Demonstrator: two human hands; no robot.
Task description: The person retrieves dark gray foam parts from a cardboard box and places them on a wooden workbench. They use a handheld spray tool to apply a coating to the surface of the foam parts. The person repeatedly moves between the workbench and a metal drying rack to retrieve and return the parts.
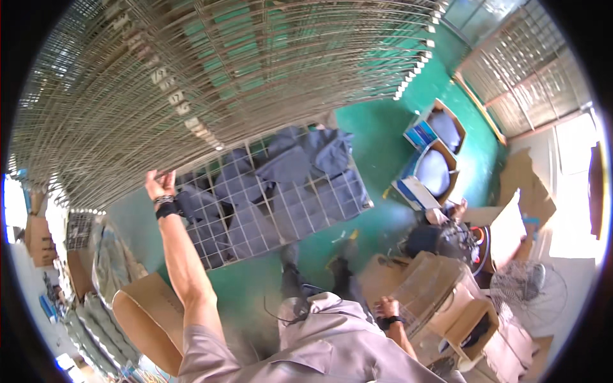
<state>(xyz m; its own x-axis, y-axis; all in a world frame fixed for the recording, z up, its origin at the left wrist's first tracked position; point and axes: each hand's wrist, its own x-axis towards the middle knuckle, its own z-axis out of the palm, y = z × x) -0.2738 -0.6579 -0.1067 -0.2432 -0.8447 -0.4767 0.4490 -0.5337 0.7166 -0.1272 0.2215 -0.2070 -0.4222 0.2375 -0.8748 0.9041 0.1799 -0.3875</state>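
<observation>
My left hand, with a dark band at the wrist, reaches forward to the lower edge of a tall stack of wire racks. Its fingers are bent upward on that edge and appear to grip it. Just beneath and to the right lies a lowered wire rack, its white grid crossing over dark blue-grey cut pieces. My right hand hangs low beside a cardboard box. Its fingers are loosely bent, with nothing visible in them.
Two open cartons with rounded blue-grey pieces stand on the green floor to the right. Nearby is another person, beside a wire-guarded fan. A bent cardboard sheet stands at my left. Another rack stands far right.
</observation>
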